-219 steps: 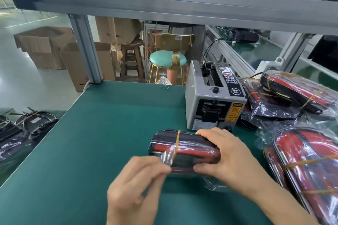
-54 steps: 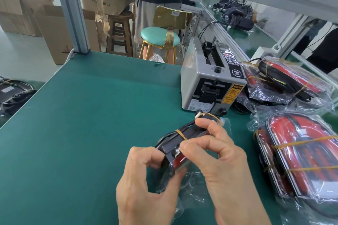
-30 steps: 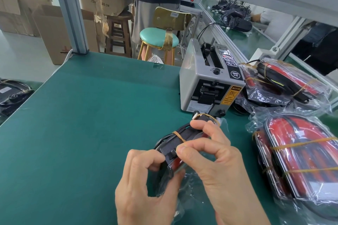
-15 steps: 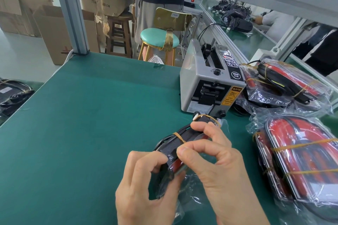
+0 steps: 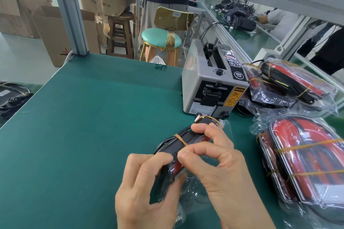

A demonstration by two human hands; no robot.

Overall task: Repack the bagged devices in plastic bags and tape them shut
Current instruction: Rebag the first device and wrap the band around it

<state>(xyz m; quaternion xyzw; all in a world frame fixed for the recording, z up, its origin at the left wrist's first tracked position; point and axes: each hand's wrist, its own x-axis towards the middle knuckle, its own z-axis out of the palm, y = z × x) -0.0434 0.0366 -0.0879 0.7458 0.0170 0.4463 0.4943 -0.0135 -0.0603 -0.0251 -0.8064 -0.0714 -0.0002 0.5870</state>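
Head view: green work table point(image 5: 83, 126) takes most of the frame, with wide bare mat to the left and its near-left edge running off diagonally. At the right lies the pile of bagged devices point(image 5: 301, 169), crowding that side, so free room for moving is leftward and toward the person. Behind the hands stands the grey tape dispenser point(image 5: 210, 83), its outlet facing them, close beyond the far end of the device point(image 5: 186, 139). This black and red device, bound with rubber bands, lies with its long axis running from near-left to far-right, pointing at the dispenser. Its clear plastic bag point(image 5: 193, 191) sits crumpled beneath the near end. Left hand point(image 5: 147, 188) grips the near end, fingers curled round it; right hand point(image 5: 219, 169) pinches the top edge at mid-length. Judging by this, the right hand is nearer the dispenser for fetching tape
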